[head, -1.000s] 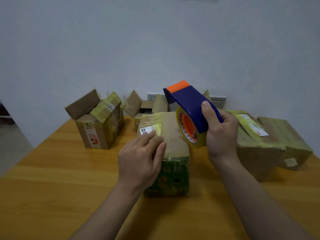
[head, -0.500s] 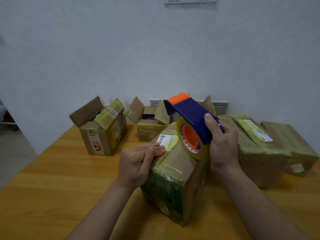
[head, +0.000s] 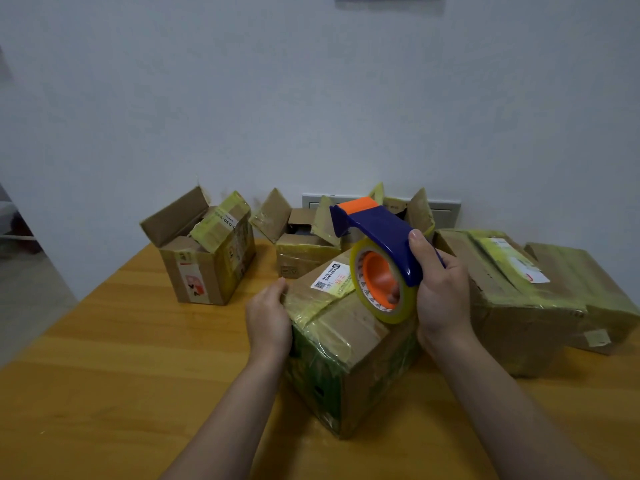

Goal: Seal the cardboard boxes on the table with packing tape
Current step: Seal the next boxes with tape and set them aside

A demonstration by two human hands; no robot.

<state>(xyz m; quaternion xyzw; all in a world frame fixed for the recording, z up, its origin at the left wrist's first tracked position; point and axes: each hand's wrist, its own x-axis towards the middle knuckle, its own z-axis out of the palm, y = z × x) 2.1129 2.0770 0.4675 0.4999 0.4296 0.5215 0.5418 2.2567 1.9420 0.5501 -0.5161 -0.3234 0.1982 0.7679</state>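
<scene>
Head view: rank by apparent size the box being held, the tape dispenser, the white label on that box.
1. Held box, largest, though nearest the camera.
2. Tape dispenser.
3. White label, smallest.

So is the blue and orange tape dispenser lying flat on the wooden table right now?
No, the right hand holds the blue and orange tape dispenser above the taped cardboard box.

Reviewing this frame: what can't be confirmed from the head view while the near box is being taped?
- Left hand: its fingertips lie behind the near box, so their grip is unseen.
- Tape dispenser: whether a tape end is stuck to the box; the roll hides the contact.
- White label: print too small to read.
- Open box in the middle: contents hidden by its flaps.
- Right hand: covers the dispenser's handle.
</scene>
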